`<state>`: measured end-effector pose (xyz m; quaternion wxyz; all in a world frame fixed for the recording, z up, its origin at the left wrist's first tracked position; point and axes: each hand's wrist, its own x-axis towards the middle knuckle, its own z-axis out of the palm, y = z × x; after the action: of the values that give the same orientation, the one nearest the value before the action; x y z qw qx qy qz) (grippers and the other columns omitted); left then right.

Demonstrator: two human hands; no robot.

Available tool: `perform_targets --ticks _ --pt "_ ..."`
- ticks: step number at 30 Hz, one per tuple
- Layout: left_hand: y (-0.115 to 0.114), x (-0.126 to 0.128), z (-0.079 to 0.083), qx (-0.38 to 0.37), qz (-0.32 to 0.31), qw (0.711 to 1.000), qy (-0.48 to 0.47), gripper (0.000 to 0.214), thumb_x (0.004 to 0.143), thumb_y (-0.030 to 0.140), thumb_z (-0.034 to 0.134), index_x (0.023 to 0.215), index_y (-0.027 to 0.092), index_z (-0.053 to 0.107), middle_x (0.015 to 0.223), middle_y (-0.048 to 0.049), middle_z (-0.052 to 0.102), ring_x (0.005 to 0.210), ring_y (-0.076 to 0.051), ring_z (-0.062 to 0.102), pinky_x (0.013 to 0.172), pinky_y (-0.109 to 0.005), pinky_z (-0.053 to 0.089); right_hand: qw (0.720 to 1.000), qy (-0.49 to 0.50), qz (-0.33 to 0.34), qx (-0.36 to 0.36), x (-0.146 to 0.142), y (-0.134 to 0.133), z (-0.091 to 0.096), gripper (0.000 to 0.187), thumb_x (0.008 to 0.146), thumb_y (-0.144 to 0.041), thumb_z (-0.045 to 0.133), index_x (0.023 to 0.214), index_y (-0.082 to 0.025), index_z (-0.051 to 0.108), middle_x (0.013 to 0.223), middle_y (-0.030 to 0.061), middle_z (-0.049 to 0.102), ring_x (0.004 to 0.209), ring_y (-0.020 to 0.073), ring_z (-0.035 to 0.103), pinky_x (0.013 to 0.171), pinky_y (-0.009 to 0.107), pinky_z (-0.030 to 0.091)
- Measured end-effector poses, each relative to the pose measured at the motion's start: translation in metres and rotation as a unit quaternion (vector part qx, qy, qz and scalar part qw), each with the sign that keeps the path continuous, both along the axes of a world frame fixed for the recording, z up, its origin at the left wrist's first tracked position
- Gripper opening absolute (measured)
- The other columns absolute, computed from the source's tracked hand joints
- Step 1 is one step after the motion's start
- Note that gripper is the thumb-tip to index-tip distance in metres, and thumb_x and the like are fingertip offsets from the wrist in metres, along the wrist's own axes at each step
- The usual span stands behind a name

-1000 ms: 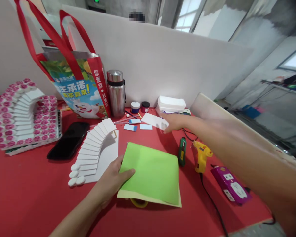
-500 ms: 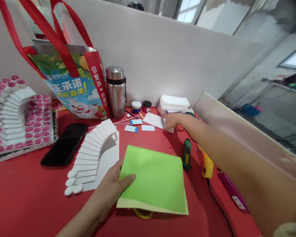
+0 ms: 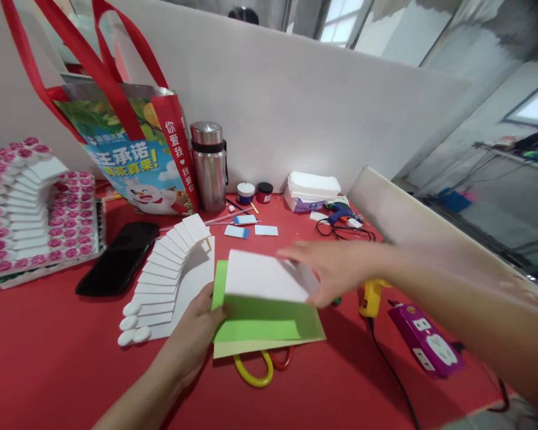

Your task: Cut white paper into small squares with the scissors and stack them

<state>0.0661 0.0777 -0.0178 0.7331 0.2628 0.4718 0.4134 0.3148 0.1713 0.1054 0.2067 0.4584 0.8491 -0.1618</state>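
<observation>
My left hand (image 3: 201, 331) grips the left edge of a green sheet (image 3: 260, 325), thumb on top, with a paler sheet showing below its lower edge. A white board (image 3: 266, 276) is over the upper part of the green sheet; my right hand (image 3: 325, 266) holds it by its right end. Scissors with a yellow handle (image 3: 254, 373) and a red handle lie partly hidden under the sheets. Left of my left hand is a fanned curve of white strips (image 3: 164, 269) on a white base, with several white discs (image 3: 130, 322) at its lower end.
A phone (image 3: 116, 257), a pink-rose model (image 3: 36, 215), a printed bag (image 3: 130, 149) and a steel flask (image 3: 208, 167) stand left and back. Small jars (image 3: 245, 193), cards (image 3: 266, 230) and white stacked blocks (image 3: 314, 186) lie behind. A yellow glue gun (image 3: 370, 298) and purple power strip (image 3: 425, 340) lie right.
My right hand has brought the white board from the back of the table onto the green sheet. The green sheet has shifted slightly, uncovering more of the scissors' handles.
</observation>
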Motion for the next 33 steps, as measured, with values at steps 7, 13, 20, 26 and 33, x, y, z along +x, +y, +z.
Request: perform_targets --ticks 7,13,20,26,33 --pt "-0.001 0.002 0.005 -0.029 0.016 0.999 -0.028 0.061 0.088 0.044 0.07 0.14 0.015 0.056 0.119 -0.0143 0.076 0.101 -0.03 0.074 0.085 -0.039 0.059 0.997 -0.013 0.07 0.002 -0.027 -0.053 -0.035 0.086 0.068 -0.048 0.08 0.144 -0.018 0.052 0.129 0.0196 0.063 0.108 0.0357 0.065 0.085 0.041 0.055" --pt "-0.006 0.003 -0.002 0.061 0.011 0.996 0.062 0.072 0.08 0.046 0.081 0.139 0.014 0.055 0.127 -0.018 0.073 0.111 -0.033 0.071 0.098 -0.044 0.054 0.998 -0.028 0.048 0.004 -0.042 0.002 -0.021 0.049 0.09 -0.062 0.062 0.114 -0.022 0.073 0.111 0.0133 0.075 0.104 0.0311 0.07 0.078 0.035 0.052" --pt "-0.003 0.005 0.0 0.06 0.008 0.994 0.094 0.066 0.081 0.047 0.078 0.135 0.014 0.056 0.128 -0.0191 0.071 0.115 -0.035 0.069 0.098 -0.046 0.054 0.984 -0.053 -0.062 0.161 -0.054 0.099 -0.066 0.046 0.084 -0.024 0.071 0.125 -0.006 0.064 0.121 0.0257 0.071 0.111 0.0367 0.07 0.084 0.037 0.054" --pt "-0.004 0.002 0.005 0.075 -0.006 0.989 0.128 0.06 0.085 0.046 0.074 0.134 0.016 0.057 0.135 -0.0175 0.068 0.122 -0.036 0.065 0.1 -0.043 0.052 0.984 -0.054 -0.036 0.168 -0.059 0.106 -0.062 0.046 0.079 -0.028 0.074 0.119 -0.008 0.067 0.119 0.0253 0.07 0.108 0.0376 0.07 0.084 0.038 0.054" --pt "-0.003 0.0 0.004 0.064 -0.021 0.991 0.117 0.058 0.087 0.044 0.072 0.136 0.018 0.054 0.135 -0.0165 0.068 0.121 -0.035 0.065 0.098 -0.042 0.053 0.988 -0.032 0.029 0.148 -0.091 0.145 -0.066 0.037 0.082 -0.032 0.071 0.113 -0.012 0.071 0.127 0.0204 0.065 0.102 0.0308 0.07 0.076 0.032 0.051"
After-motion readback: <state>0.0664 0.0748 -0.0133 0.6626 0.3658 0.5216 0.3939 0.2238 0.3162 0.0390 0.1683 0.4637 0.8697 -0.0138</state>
